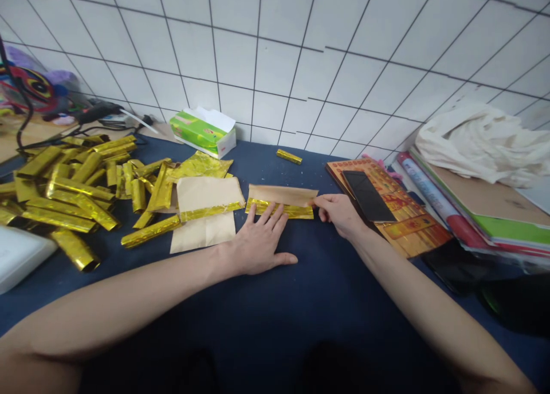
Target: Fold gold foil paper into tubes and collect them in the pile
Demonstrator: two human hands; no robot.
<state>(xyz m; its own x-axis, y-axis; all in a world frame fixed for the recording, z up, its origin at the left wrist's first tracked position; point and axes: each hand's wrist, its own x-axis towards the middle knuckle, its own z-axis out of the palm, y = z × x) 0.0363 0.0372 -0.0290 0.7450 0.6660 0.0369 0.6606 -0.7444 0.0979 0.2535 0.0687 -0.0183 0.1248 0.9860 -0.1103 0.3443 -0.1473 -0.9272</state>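
A sheet of gold foil paper (286, 194) with a tan back lies in front of me, its near edge showing as a gold strip. My left hand (261, 239) is spread flat, fingertips pressing on that gold strip. At the sheet's right end, my right hand (337, 212) is closed, thumb and finger pinching its edge. Left of it lie more tan sheets (208, 193) with a gold band across them. One rolled gold tube (150, 232) touches their left side. Beyond, a large heap of gold paper tubes (81, 182) covers the table's left.
A green tissue box (204, 130) stands by the tiled wall, with a small gold roll (289, 156) to its right. A black phone (368, 195) rests on orange printed packets (412, 231). Folders and a white cloth bag (481, 142) fill the far right. A white object (23, 256) sits at left.
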